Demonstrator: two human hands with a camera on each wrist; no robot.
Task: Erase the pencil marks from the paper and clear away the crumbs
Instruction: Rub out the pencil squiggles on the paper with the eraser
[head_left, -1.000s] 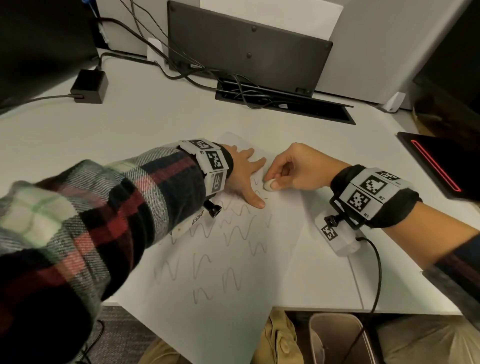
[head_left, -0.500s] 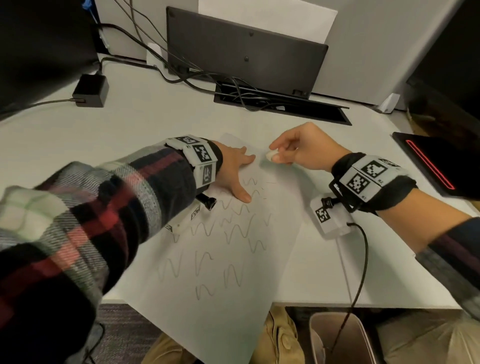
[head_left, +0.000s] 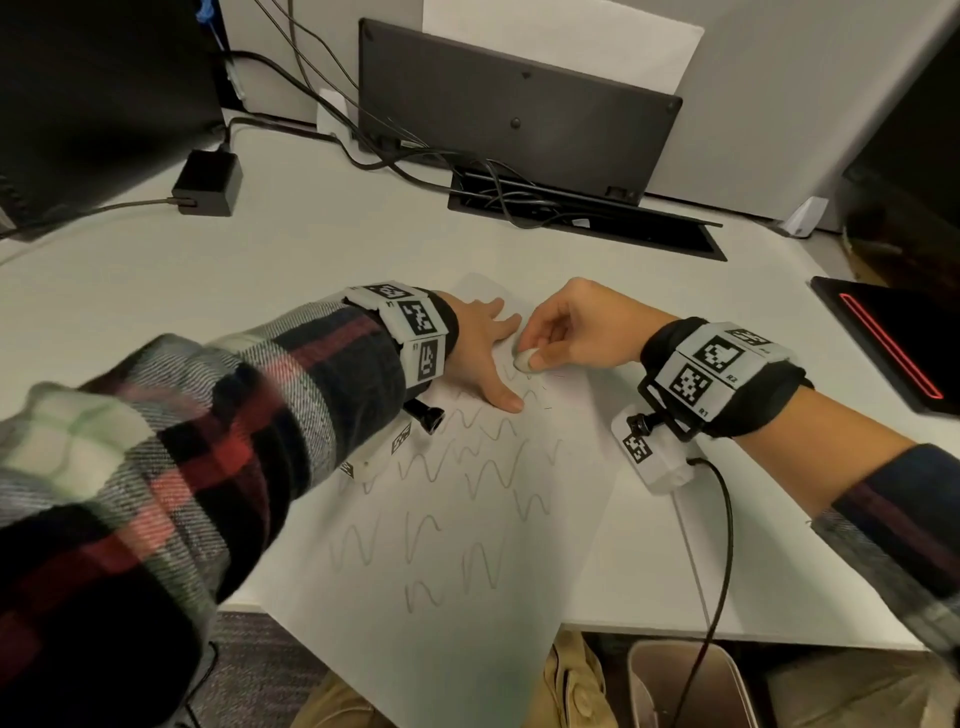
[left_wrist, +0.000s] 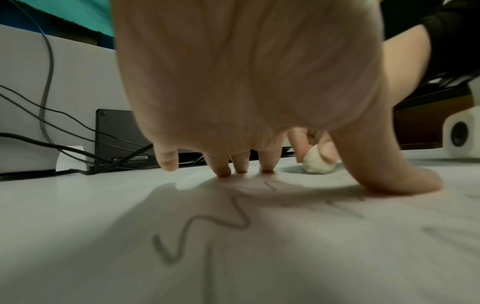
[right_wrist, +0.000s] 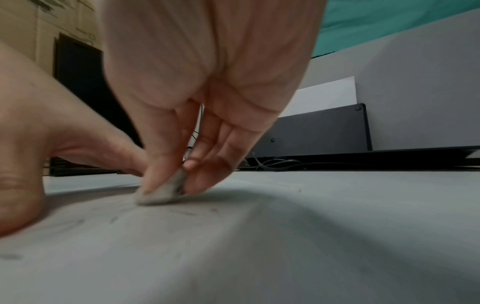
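The paper (head_left: 441, 597) lies at an angle on the white bench (head_left: 156, 291), its near corner hanging over the bench edge, above a bin (head_left: 685, 686) on the floor. Wavy pencil marks (head_left: 483, 473) cover its middle part. Farther up the sheet the left hand (head_left: 480, 353) lies flat with fingers (left_wrist: 221, 167) spread straight, tips and thumb pressing the paper down. Just beside it, the right hand (head_left: 576, 327) pinches a small pale eraser (head_left: 524, 359) between thumb and curled fingers (right_wrist: 197, 185), its lower face on the paper at the top rows of marks. Short dark specks near the eraser may be crumbs (right_wrist: 187, 212), though the blur makes that unsure. Beyond the hands sit a cable tray (head_left: 587, 218), a black adapter (head_left: 208, 182) and a dark panel (head_left: 514, 104) against the wall.
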